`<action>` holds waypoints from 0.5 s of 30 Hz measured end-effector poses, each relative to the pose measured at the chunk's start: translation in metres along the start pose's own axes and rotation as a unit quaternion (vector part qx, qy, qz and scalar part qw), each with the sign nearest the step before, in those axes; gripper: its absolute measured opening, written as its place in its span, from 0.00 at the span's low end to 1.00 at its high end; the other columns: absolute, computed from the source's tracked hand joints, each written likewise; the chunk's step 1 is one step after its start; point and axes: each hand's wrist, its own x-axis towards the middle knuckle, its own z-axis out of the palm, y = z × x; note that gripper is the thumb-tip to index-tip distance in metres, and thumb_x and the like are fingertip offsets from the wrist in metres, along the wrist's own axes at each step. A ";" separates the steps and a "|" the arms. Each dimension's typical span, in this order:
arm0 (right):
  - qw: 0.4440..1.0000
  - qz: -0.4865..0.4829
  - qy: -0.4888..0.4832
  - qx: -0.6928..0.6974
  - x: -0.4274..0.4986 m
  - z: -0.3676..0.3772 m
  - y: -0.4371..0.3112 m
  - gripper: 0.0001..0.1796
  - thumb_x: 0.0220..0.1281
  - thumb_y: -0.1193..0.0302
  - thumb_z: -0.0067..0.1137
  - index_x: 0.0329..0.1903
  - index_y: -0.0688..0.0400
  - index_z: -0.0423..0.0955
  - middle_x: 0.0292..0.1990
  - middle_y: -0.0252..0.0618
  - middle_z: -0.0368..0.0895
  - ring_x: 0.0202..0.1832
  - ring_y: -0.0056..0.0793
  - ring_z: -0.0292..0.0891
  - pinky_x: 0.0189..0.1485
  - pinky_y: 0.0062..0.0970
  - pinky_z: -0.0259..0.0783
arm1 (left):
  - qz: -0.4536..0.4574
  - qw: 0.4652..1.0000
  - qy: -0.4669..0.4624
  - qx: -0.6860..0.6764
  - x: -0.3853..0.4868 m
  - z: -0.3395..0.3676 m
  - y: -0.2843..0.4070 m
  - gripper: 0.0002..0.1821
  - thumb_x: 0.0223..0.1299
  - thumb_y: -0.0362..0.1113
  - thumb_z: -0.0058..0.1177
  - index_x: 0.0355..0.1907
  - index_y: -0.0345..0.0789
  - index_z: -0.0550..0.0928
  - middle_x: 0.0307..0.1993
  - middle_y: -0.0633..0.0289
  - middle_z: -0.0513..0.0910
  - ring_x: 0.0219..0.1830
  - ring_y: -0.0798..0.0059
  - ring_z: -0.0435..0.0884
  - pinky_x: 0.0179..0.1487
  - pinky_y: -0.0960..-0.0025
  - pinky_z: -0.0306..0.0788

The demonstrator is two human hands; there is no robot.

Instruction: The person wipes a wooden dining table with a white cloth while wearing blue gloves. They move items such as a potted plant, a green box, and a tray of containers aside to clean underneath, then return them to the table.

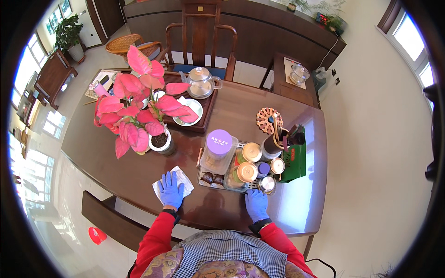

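Observation:
My left hand, in a blue glove, lies flat on a folded white cloth on the polished wooden table. The thumb stands apart from the fingers. My right hand, also gloved, is at the front edge of a tray, its fingertips beside a silver-lidded jar. How firmly they touch the tray is hidden. On the tray stand jars with gold lids, a clear container below a purple-lidded tub, and a small purple-lidded jar.
A potted pink-leaved plant stands left of the tray. Behind it, a tea tray bears a glass teapot and a white dish. A green box, a utensil holder and a wooden trivet are right. A bench stands front left.

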 end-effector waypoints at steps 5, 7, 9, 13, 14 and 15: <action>1.000 -0.001 -0.018 0.026 -0.026 -0.006 0.002 0.11 0.70 0.56 0.59 0.43 0.49 0.78 0.38 0.36 0.84 0.42 0.38 0.81 0.43 0.43 0.72 | 0.013 1.000 0.001 0.024 0.012 0.005 -0.004 0.41 0.74 0.59 0.47 0.83 0.40 0.61 0.82 0.52 0.60 0.83 0.48 0.56 0.83 0.40 0.44; 0.999 -0.003 -0.031 0.037 -0.040 -0.009 0.004 0.11 0.70 0.57 0.59 0.43 0.50 0.78 0.37 0.36 0.84 0.42 0.38 0.81 0.43 0.43 0.72 | 0.025 0.999 0.009 0.023 0.013 0.005 -0.005 0.41 0.74 0.58 0.47 0.83 0.40 0.61 0.81 0.52 0.61 0.83 0.48 0.57 0.83 0.40 0.45; 0.998 -0.003 -0.029 0.051 -0.050 -0.009 0.007 0.10 0.69 0.58 0.60 0.42 0.50 0.78 0.37 0.36 0.84 0.42 0.38 0.81 0.42 0.44 0.72 | 0.034 0.999 0.005 0.021 0.017 0.005 -0.003 0.41 0.74 0.58 0.47 0.82 0.40 0.61 0.81 0.52 0.62 0.82 0.48 0.58 0.83 0.41 0.46; 0.998 -0.008 -0.019 0.060 -0.078 -0.008 0.015 0.08 0.69 0.61 0.59 0.41 0.51 0.78 0.37 0.36 0.83 0.42 0.39 0.80 0.42 0.44 0.71 | 0.061 0.998 0.001 0.011 0.029 0.004 0.005 0.40 0.74 0.57 0.48 0.82 0.40 0.63 0.81 0.51 0.62 0.82 0.48 0.58 0.83 0.42 0.47; 0.998 -0.008 -0.020 0.051 -0.086 -0.007 0.017 0.08 0.68 0.62 0.58 0.41 0.51 0.78 0.37 0.35 0.83 0.42 0.39 0.80 0.42 0.44 0.70 | 0.070 0.998 0.004 0.010 0.032 0.004 0.007 0.40 0.74 0.57 0.48 0.81 0.40 0.63 0.81 0.51 0.62 0.82 0.48 0.58 0.83 0.42 0.48; 0.999 -0.007 -0.026 0.040 -0.090 -0.003 0.020 0.07 0.68 0.62 0.58 0.40 0.51 0.78 0.37 0.35 0.82 0.42 0.39 0.79 0.42 0.44 0.70 | 0.078 0.997 -0.001 0.010 0.040 0.007 0.011 0.39 0.74 0.57 0.48 0.81 0.40 0.64 0.81 0.51 0.62 0.82 0.48 0.58 0.83 0.42 0.48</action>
